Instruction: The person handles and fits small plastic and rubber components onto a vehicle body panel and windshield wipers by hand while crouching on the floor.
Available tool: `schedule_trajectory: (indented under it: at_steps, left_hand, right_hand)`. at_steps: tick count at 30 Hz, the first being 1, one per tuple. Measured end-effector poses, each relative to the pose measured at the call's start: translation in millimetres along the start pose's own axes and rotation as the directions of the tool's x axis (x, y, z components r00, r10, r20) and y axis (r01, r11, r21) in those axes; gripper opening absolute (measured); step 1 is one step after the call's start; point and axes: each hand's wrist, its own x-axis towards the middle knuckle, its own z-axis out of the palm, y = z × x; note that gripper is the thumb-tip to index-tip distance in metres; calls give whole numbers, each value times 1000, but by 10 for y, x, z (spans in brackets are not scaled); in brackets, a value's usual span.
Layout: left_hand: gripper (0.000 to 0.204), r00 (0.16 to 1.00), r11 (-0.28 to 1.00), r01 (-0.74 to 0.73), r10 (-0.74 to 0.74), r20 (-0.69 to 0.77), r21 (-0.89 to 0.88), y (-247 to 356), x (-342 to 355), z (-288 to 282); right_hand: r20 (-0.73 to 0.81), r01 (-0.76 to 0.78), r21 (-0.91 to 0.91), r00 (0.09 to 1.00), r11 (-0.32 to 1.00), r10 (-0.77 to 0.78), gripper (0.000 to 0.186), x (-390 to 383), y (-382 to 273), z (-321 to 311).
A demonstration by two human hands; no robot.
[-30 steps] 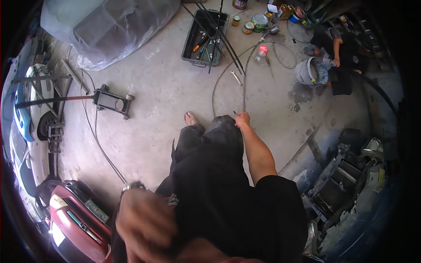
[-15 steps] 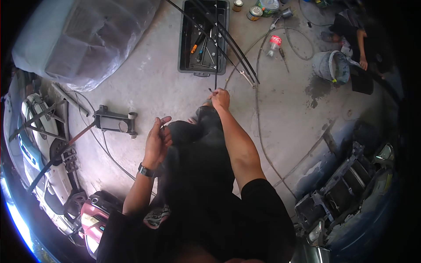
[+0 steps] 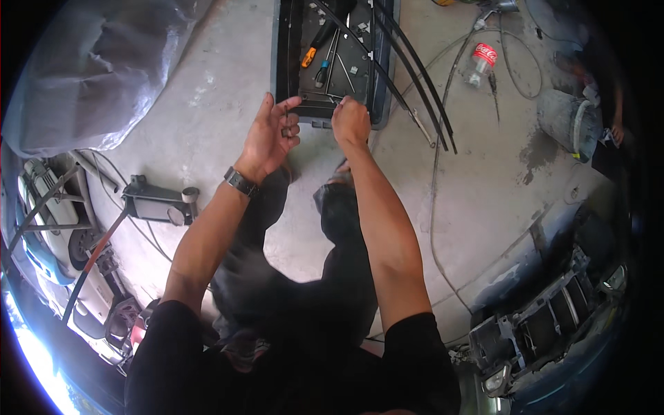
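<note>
My right hand (image 3: 351,122) is closed in a pinch over the near end of a dark grey plastic crate (image 3: 386,104). A small thin thing shows at its fingertips, too small to name. To its left, beside the crate's near left corner, my left hand (image 3: 270,142) is half open, palm turned inward and fingers apart. Inside the crate lie an orange-handled tool (image 3: 308,57), a teal-handled screwdriver (image 3: 322,73) and several small light clips (image 3: 354,70). Long black trim strips (image 3: 415,66) run across the crate and over its right side.
A wrench (image 3: 423,128) and a plastic bottle (image 3: 481,66) lie on the floor right of the crate. Farther right stands a bucket (image 3: 564,121) near another person's hand (image 3: 617,133). A floor jack (image 3: 155,200) is at left; a hose (image 3: 436,207) crosses the floor.
I have come closer to the crate. Both hands have moved forward to its near end, and my legs are now apart. The right hand keeps its pinch.
</note>
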Motion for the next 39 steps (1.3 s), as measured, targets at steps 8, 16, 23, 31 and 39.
schedule_trajectory:
  at_steps: [8,16,23,31,39]
  left_hand:
    - [76,963,992,89,-63,261,-92,-14,945,-233]
    - [79,841,996,-49,2,542,73,215,1384,199]
    - [40,800,937,-249,55,598,247,19,1514,613]
    - [41,709,983,-112,-25,704,148,-577,1497,788]
    - [47,679,994,-3,-79,730,110,-569,1392,685]
  right_hand:
    - [-132,343,159,937,926,-324,17,151,62,-92]
    - [-242,311,413,944,856,-226,15,-96,530,-844]
    - [-510,467,295,814,834,-276,23,101,889,-1163]
    - [-417,415,475,883,776,-217,21,-231,863,-1168]
    - [-152,289,676,955,677,-255,18,-235,529,-932]
